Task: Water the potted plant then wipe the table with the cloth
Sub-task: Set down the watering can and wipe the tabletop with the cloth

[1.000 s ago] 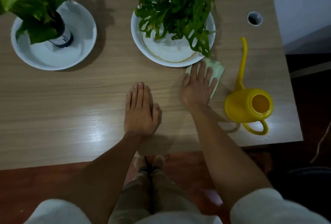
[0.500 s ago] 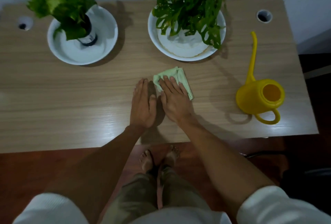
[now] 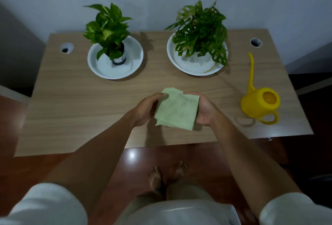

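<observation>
A folded light green cloth [image 3: 177,109] is held up above the wooden table [image 3: 89,102], near its front middle. My left hand [image 3: 147,108] grips the cloth's left edge and my right hand [image 3: 204,109] grips its right edge. Two potted plants stand at the back: a leafy one in a dark pot [image 3: 109,32] on a white dish [image 3: 100,66], and a holed-leaf one [image 3: 199,30] in a white dish [image 3: 195,70]. A yellow watering can [image 3: 260,102] with a long spout stands upright at the right.
Round cable holes sit in the table's back left corner [image 3: 66,48] and back right corner [image 3: 255,42]. A wall rises right behind the table. Reddish floor and my bare feet [image 3: 167,174] show below the front edge.
The cloth was flat on the table under my right hand, sliding leftward. Now both hands have lifted it off the table. The view has pulled back and up.
</observation>
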The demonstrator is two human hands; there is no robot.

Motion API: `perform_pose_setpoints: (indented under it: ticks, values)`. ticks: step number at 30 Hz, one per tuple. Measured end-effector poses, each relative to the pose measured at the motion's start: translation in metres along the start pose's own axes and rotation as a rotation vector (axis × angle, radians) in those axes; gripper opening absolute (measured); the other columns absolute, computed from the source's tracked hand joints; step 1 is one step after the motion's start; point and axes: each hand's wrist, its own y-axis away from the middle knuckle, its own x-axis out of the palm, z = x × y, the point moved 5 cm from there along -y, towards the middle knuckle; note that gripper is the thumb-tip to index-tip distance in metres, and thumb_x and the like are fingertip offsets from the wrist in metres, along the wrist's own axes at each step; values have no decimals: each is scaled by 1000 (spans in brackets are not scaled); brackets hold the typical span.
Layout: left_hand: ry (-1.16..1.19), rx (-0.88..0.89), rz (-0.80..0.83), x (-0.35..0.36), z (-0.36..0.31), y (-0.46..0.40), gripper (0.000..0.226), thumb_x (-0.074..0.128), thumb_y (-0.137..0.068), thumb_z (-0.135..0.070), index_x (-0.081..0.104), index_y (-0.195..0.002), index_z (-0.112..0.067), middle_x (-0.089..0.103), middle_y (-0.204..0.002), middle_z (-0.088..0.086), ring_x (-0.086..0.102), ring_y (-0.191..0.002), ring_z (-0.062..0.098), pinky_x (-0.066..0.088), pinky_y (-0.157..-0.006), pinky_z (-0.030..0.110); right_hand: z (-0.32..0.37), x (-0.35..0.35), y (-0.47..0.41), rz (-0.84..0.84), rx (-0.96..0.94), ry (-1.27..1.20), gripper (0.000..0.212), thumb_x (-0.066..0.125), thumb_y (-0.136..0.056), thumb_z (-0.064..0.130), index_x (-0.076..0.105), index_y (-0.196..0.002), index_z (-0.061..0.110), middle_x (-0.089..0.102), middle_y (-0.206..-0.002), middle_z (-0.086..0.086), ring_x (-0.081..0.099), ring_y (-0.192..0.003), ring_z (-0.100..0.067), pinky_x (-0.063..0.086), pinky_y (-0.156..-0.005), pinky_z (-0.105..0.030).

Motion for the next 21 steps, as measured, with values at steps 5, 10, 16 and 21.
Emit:
perform_pose_setpoints:
  ticks: [5, 10, 16, 21]
  values:
    - [86, -117, 207, 21, 0, 12, 46, 66, -97, -29, 63, -140, -12, 66, -140, 9, 63, -130, 26, 47, -114, 43, 0, -2, 16, 77, 45, -62, 76, 42, -97, 69, 63, -140, 10, 63, -139, -19, 64, -123, -34, 44, -110, -47]
    - [104, -49, 82, 34, 6, -2, 35, 58, -104, -24, 61, -137, -13, 70, -134, 10, 69, -119, 26, 58, -98, 45, 4, -31, 26, 82, 72, 14, 80, 47, -95, 70, 57, -144, 9, 63, -140, -19, 60, -131, -37, 43, -112, -57]
    - [-15, -102, -60, 62, 19, -24, 35, 53, -107, -35, 51, -137, -17, 68, -130, 7, 69, -114, 30, 58, -93, 55, 9, -89, 25, -267, -48, 389, 30, 59, -104, 25, 64, -131, 15, 73, -124, -11, 72, -108, -29, 62, -80, -44]
    - [-99, -99, -147, 90, 25, -41, 30, 55, -106, -29, 50, -132, -14, 66, -128, 10, 68, -105, 27, 60, -74, 43, 19, -128, 26, -448, -218, 502, 23, 65, -100, 18, 69, -115, 1, 77, -108, -10, 73, -99, -27, 58, -77, -38]
